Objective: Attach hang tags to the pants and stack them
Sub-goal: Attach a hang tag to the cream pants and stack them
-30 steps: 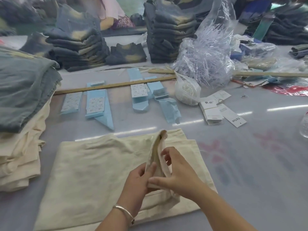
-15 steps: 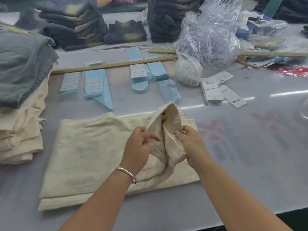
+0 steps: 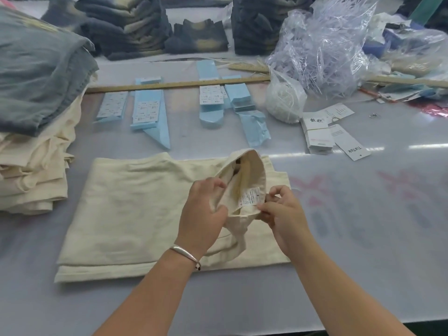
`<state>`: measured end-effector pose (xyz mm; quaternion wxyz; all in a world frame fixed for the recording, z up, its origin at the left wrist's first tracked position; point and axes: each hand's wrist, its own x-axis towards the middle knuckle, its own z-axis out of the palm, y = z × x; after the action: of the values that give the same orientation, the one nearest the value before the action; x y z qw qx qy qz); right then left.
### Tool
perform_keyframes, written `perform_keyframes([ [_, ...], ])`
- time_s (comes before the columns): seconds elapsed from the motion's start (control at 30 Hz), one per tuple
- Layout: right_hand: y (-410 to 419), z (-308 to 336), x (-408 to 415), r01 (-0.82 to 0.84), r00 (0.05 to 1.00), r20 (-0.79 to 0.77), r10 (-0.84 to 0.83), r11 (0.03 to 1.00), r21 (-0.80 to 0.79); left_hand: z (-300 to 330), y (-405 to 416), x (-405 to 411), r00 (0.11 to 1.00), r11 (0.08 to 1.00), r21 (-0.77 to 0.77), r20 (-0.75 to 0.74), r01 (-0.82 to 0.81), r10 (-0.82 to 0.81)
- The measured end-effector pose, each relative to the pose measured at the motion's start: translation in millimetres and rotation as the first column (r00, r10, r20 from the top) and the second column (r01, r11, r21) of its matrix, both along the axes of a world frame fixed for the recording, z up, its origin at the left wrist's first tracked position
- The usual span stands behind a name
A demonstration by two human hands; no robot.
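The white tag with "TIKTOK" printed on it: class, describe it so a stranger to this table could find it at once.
Start at the big crumpled clear plastic bag at the table's far right, then come nearer to the small pile of white card hang tags below it. The long white "TIKTOK" tag lies flat and slanted at that pile's right edge. It alone shows bold black capital letters.

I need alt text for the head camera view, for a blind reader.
Two hands, left hand and right hand, hold open the waistband of cream pants on a table, exposing a care label. Hang tags lie beyond.
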<state>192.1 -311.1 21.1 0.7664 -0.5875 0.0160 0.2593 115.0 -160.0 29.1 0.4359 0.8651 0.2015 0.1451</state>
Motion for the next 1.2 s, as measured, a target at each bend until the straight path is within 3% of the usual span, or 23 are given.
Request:
perform_keyframes([
  [0.07, -2.4, -1.8, -1.3, -0.036, 0.999, 0.041, 0.034, 0.999, 0.039, 0.6, -2.6, -2.5, 0.999, 0.999, 0.032, 0.023, 0.038, -0.039],
  [0.23, -8.8, -2.1, -1.3, -0.074, 0.997, 0.037, 0.071, 0.991, 0.114, -3.8, 1.7, -4.2, 0.979, 0.989, 0.131, -0.201, 0.065, -0.038],
  [0.33, -8.1, -4.8, -3.9, -0.072, 0.997, 0.011, 0.072, 0.991, 0.114, -2.4, 11.9, -2.8, 0.952, 0.987, 0.003, -0.265, 0.158, -0.152],
  [0.53, 7.3, 8.2, -15.8, -0.072, 0.988, 0.118, 0.098, 0.977, -0.203, 4.0, 24.1, -0.7, 0.87, 0.946, -0.097, -0.374, 0.309, -0.322],
  [0.7, 6.2, 22.1, -11.4, -0.114, 0.948, 0.196, 0.251, 0.843, -0.526, 9.3, 22.2, 4.6, 0.914, 0.96, -0.09, -0.294, 0.267, -0.282],
  [0.83, 2.3, 26.6, -12.4, -0.099, 0.838, 0.327, 0.438, 0.71, -0.697, 12.3, 15.6, 7.1, 0.923, 0.956, -0.024, -0.255, 0.291, -0.287],
  [0.9, 3.7, 25.2, -9.0, -0.101, 0.826, 0.344, 0.447, 0.718, -0.689, 13.8, 13.4, 10.0, 0.926, 0.963, -0.01, -0.271, 0.271, -0.263],
  [1.07, 7.0, 25.1, -0.4, -0.065, 0.87, 0.383, 0.311, 0.842, -0.536, 21.2, 11.5, 13.6, 0.932, 0.972, 0.037, -0.292, 0.233, -0.213],
  [1.2, 6.1, 25.8, 8.9, -0.142, 0.944, 0.246, 0.221, 0.943, -0.301, 28.7, 14.9, 13.4, 0.932, 0.972, -0.054, -0.277, 0.23, -0.236],
])
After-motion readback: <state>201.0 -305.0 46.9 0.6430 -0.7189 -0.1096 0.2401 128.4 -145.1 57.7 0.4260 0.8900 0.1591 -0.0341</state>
